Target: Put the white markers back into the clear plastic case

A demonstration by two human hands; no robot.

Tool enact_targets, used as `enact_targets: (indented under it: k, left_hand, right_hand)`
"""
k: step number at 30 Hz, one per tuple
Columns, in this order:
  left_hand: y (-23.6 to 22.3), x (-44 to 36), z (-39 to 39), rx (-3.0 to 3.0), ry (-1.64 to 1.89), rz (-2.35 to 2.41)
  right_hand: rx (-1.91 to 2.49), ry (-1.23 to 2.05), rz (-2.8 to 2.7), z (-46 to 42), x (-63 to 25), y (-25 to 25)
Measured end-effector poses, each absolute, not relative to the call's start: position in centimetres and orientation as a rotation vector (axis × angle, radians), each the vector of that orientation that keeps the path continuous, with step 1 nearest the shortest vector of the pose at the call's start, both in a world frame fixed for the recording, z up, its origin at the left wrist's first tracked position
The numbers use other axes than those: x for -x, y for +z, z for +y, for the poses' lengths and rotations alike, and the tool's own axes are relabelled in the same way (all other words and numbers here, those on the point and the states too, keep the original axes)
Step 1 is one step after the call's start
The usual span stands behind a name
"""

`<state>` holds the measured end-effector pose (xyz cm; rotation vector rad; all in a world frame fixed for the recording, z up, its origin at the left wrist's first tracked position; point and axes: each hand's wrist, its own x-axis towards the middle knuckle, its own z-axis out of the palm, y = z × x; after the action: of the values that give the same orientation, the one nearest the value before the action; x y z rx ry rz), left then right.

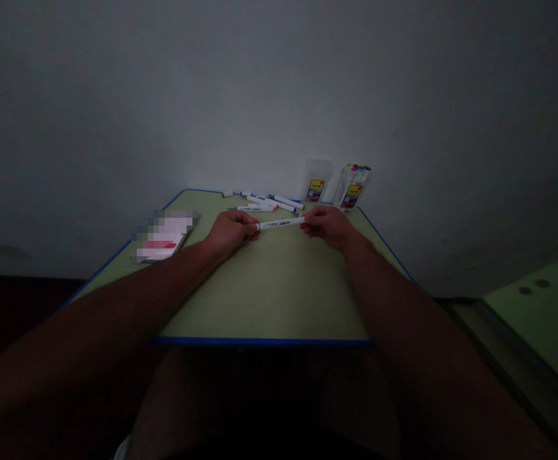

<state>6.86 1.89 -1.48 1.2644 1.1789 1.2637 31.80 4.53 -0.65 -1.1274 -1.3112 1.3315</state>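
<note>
A white marker pen [279,223] is held level above the green table [269,300], one end in each hand. My left hand [231,231] is closed round its left end, where the cap is. My right hand [327,225] pinches its right end between fingers and thumb. Both forearms reach across the table from the near edge. Several more white markers [265,202] lie loose on the table just behind my hands.
Two clear marker cases stand at the table's far right corner: an empty-looking one [317,183] and one with coloured markers [353,186]. A flat packet [163,236] lies at the left edge. A grey wall rises behind; another green table [547,306] is at the right.
</note>
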Motion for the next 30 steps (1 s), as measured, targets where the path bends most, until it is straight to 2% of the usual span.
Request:
enact_targets:
  k: [22, 30]
  left_hand:
    - [-1.5, -6.0, 3.0, -1.31, 1.349, 1.114]
    - [-1.2, -5.7, 2.9, -1.137, 1.344, 0.907]
  right_hand:
    - [1.052, 1.237, -1.297, 4.3, -31.6, -0.3]
    - [1.079, 1.232, -1.249, 4.6, -31.9, -0.5]
